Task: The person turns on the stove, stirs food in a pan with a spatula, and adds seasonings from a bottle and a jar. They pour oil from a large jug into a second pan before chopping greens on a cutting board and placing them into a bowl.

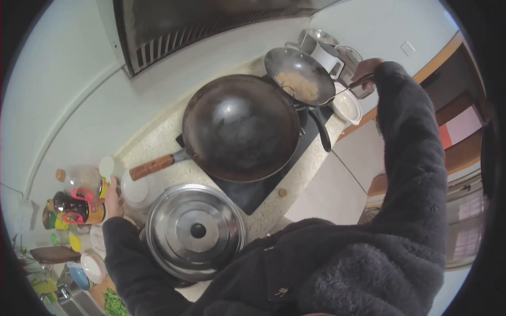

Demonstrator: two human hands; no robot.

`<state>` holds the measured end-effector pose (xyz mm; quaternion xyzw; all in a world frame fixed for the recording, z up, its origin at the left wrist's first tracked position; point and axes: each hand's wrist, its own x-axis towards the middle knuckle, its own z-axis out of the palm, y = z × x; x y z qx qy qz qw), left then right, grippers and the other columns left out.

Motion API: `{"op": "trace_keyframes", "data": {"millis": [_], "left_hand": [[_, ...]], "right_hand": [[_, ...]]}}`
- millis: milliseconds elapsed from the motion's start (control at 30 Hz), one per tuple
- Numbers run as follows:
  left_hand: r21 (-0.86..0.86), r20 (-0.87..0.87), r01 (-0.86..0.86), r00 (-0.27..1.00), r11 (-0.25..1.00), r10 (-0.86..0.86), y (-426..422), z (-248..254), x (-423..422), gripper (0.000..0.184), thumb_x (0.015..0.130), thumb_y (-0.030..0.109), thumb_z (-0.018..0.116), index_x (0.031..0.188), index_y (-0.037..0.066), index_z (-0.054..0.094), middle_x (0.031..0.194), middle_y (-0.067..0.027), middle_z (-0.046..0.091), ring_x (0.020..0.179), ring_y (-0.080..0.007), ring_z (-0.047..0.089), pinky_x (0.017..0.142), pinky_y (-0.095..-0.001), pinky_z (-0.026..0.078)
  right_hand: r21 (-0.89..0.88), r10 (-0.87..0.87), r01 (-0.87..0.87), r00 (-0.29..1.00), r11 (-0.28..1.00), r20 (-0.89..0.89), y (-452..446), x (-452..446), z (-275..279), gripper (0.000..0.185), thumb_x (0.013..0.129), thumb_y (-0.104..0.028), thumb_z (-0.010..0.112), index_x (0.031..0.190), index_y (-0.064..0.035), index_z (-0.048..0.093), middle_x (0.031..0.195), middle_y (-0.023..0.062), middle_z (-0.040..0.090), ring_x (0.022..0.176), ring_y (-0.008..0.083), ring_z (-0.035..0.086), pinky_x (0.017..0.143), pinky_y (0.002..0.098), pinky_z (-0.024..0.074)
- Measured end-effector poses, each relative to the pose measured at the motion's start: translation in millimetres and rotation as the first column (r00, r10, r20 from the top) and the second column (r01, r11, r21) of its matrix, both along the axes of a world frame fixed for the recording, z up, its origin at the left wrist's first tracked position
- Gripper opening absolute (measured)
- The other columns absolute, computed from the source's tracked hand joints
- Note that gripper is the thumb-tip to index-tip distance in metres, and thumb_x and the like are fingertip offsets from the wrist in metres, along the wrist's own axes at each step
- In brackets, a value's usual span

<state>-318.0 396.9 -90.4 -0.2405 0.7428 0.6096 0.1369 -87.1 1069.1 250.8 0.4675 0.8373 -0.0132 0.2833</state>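
At the upper right, my right hand [365, 78] is closed round the handle of a metal utensil [341, 93], whose far end reaches the small wok [300, 73]. Orange-brown food [298, 87] lies in that wok, with some haze over it. My left hand [114, 199] is at the left among jars, beside a yellow-labelled bottle [96, 212] and a translucent lid or bowl [138, 187]. Its fingers point up the counter; whether they hold a jar is unclear. Between the hands sits a large dark wok [241, 128] with a wooden handle [152, 167].
A steel lidded pot [196, 231] stands near my body. Beside the small wok are a white bowl [348, 105] and a white jug [327, 57]. A range hood [211, 21] hangs above. Green leaves [114, 303] and a sink [79, 303] are at the lower left.
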Motion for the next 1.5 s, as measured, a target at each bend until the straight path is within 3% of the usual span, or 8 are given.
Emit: {"op": "trace_keyframes", "data": {"millis": [300,600,800,1000,1100,1300,1400,1500], "left_hand": [[-0.008,-0.020,-0.022,1.000,1.000,0.022,4.0,5.3,-10.4,0.038,0.082,0.054,0.057,0.058,0.025,0.049,0.062,0.0114,0.051,0.060,-0.0042,0.045,0.059,-0.0199,0.033],[0.163,-0.086,-0.099,0.990,0.982,0.114,29.6,19.2,-18.6,0.057,0.089,0.057,0.047,0.052,0.014,0.053,0.051,0.0027,0.053,0.048,-0.0113,0.048,0.055,-0.0203,0.038],[0.198,-0.065,-0.079,0.994,0.977,0.093,33.6,27.7,-23.2,0.055,0.087,0.057,0.051,0.050,0.015,0.049,0.061,-0.0021,0.060,0.059,-0.0153,0.055,0.064,-0.0238,0.044],[0.254,-0.150,-0.004,0.988,0.967,0.043,19.8,54.1,-11.1,0.042,0.088,0.054,0.052,0.065,0.019,0.051,0.073,0.0021,0.056,0.091,-0.0127,0.058,0.102,-0.0330,0.033],[0.340,-0.209,-0.017,0.973,0.940,0.093,18.3,87.9,8.9,0.032,0.091,0.049,0.053,0.084,0.018,0.053,0.062,0.0057,0.046,0.080,-0.0115,0.059,0.085,-0.0266,0.042],[0.315,-0.323,0.026,0.943,0.949,0.082,-4.1,168.3,72.5,0.043,0.091,0.050,0.052,0.063,0.017,0.048,0.063,0.0053,0.050,0.082,-0.0094,0.060,0.079,-0.0252,0.046],[0.140,-0.353,0.013,0.935,0.990,0.038,0.2,223.8,122.7,0.041,0.090,0.049,0.055,0.072,0.012,0.057,0.065,0.0056,0.053,0.088,-0.0087,0.061,0.084,-0.0306,0.048],[0.171,-0.367,0.085,0.930,0.982,-0.017,-15.6,236.1,152.1,0.054,0.090,0.045,0.057,0.120,0.002,0.044,0.059,0.0026,0.048,0.088,-0.0154,0.061,0.087,-0.0337,0.051]], "right_hand": [[-0.607,-0.443,0.127,0.800,0.785,-0.405,75.7,-39.4,-63.7,0.016,0.070,0.004,0.058,0.061,-0.0034,0.048,0.053,0.0094,0.045,0.046,0.0126,0.042,0.046,0.0207,0.0333],[0.245,0.127,-0.153,0.985,0.958,0.117,39.6,-24.7,-24.2,0.033,0.082,-0.017,0.069,0.112,-0.0045,0.065,0.093,0.0079,0.069,0.081,0.0174,0.065,0.076,0.0306,0.0532],[0.137,0.188,-0.161,0.957,0.977,-0.220,62.7,-38.3,-84.8,0.023,0.079,-0.015,0.067,0.099,-0.0049,0.068,0.086,0.0072,0.068,0.067,0.0171,0.062,0.055,0.0237,0.0466],[0.463,0.468,-0.363,0.874,0.808,-0.133,67.7,-30.2,-79.9,0.013,0.077,-0.021,0.069,0.087,-0.0123,0.073,0.078,0.0049,0.069,0.071,0.0225,0.064,0.059,0.0325,0.0512],[0.578,0.578,-0.409,0.805,0.706,-0.136,72.4,-28.4,-119.9,0.014,0.086,-0.011,0.055,0.089,-0.0050,0.067,0.082,0.0122,0.061,0.074,0.0324,0.063,0.061,0.0409,0.0516],[0.494,0.638,-0.492,0.749,0.717,-0.181,47.7,15.0,-215.9,0.059,0.083,0.006,0.057,0.136,-0.0036,0.034,0.122,0.0249,0.040,0.097,0.0381,0.053,0.076,0.0410,0.0516],[0.258,0.505,-0.434,0.754,0.863,-0.421,30.3,56.8,-219.6,0.046,0.094,-0.004,0.048,0.138,-0.0023,0.035,0.104,0.0179,0.043,0.089,0.0299,0.052,0.080,0.0301,0.0499],[0.273,0.493,-0.410,0.739,0.870,-0.460,24.4,69.8,-206.8,0.047,0.087,-0.005,0.061,0.130,-0.0053,0.046,0.107,0.0175,0.047,0.089,0.0297,0.054,0.078,0.0297,0.0506]]}}
